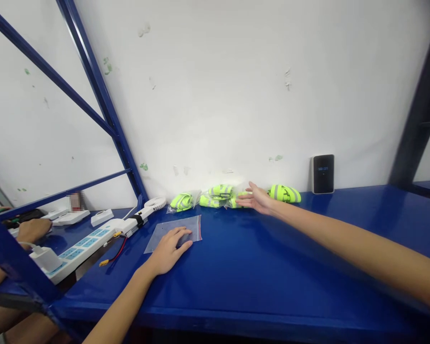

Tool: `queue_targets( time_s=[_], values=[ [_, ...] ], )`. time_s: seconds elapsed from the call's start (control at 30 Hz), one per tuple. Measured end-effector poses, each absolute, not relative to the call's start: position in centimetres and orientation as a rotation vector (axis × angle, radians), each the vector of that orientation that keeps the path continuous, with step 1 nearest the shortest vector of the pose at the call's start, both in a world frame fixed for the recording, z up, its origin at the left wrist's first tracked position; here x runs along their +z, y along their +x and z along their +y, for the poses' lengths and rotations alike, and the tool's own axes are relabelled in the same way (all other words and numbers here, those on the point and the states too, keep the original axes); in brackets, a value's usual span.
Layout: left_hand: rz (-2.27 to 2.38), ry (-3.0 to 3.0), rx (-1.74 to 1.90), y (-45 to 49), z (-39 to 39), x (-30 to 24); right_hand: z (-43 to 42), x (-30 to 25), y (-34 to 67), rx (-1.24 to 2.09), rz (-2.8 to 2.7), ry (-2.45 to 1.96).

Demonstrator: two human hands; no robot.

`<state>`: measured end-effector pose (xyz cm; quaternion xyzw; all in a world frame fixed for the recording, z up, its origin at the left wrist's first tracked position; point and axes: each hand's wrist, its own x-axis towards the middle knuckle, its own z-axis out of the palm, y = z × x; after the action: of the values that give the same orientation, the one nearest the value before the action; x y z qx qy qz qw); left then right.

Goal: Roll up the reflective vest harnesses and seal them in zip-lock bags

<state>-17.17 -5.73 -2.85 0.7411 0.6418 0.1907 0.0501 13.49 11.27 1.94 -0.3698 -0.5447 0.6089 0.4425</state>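
My left hand lies flat with fingers spread, resting partly on a clear zip-lock bag on the blue tabletop. At the back of the table my right hand reaches out with fingers apart, in front of a bagged yellow-green reflective bundle that it partly hides; whether it touches the bundle I cannot tell. Just right of that hand sits another rolled bundle with grey stripes. Further left along the wall are stacked bundles and one more in clear plastic.
A black-fronted device leans near the wall at right. On the left are a long power strip, a small white fan, a red-black cable and a blue metal frame. Beyond it shows another person's hand.
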Motion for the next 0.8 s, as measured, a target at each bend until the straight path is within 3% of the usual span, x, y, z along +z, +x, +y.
queue_targets(
  time_s=[0.17, 0.23, 0.27, 0.47, 0.8],
  values=[
    [1.96, 2.284, 0.583, -17.1, -5.8, -3.0, 13.5, 1.1, 21.0, 1.113, -1.645, -1.084],
    [1.969, 2.287, 0.582, -17.0, -5.7, -3.0, 14.9, 1.1, 24.9, 0.388, -2.087, -1.186],
    [1.988, 2.294, 0.605, -17.0, -5.5, -2.9, 15.6, 1.0, 26.5, 0.296, -2.113, -1.213],
    [2.103, 2.339, 1.023, -15.5, -1.7, -1.0, 17.9, -0.8, 29.0, 0.297, -2.234, -1.234],
    [1.631, 2.556, 0.8, -6.7, 3.2, 0.3, 9.9, -1.1, 28.1, 0.488, -2.391, -1.105]
  ],
)
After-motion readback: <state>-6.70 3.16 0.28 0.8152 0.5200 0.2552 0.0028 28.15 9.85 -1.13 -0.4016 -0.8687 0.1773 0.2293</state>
